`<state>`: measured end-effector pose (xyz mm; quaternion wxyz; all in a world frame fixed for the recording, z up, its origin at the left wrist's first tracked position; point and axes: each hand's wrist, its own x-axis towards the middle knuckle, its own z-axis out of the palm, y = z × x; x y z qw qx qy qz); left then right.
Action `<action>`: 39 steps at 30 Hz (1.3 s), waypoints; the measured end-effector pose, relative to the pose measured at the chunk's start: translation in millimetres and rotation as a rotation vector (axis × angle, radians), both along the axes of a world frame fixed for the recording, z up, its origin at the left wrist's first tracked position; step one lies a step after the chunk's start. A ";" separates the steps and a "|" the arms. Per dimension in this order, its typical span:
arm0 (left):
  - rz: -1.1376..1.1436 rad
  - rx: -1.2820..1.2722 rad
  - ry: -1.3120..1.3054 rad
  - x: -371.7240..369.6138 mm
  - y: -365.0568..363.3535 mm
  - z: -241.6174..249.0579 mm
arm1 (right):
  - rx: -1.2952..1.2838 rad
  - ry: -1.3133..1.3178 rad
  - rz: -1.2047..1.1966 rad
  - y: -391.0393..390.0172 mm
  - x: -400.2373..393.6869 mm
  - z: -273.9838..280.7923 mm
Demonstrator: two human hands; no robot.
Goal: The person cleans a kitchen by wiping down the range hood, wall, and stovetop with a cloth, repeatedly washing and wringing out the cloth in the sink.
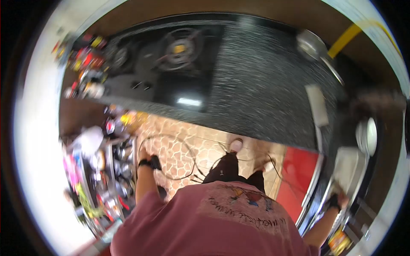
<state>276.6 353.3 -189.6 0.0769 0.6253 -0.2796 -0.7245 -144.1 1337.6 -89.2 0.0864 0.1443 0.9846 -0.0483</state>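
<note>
My left hand (145, 154) hangs low at the left beside a black cable loop (194, 158), with a black band on the wrist; its fingers are blurred. At the right, my right hand (341, 199) reaches over the near end of a steel sink (344, 168), and a black band is on this wrist too. The fingers are smeared, and I cannot tell whether they hold anything. White bowls (366, 135) stand beyond the sink. A flat pale board-like thing (317, 104) lies on the dark counter (260, 81).
A black gas stove (188, 83) occupies the counter's left part, with jars and packets (87, 64) beside it. A long-handled metal pan (311, 45) sits at the back right. Racks of utensils (113, 170) line the left. A red cabinet door (297, 168) stands below the counter.
</note>
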 end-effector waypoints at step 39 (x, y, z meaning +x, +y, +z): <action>-2.474 -0.573 0.410 -599.3 923.9 8.9 | -0.673 -0.506 -0.572 6.7 -4.4 -126.0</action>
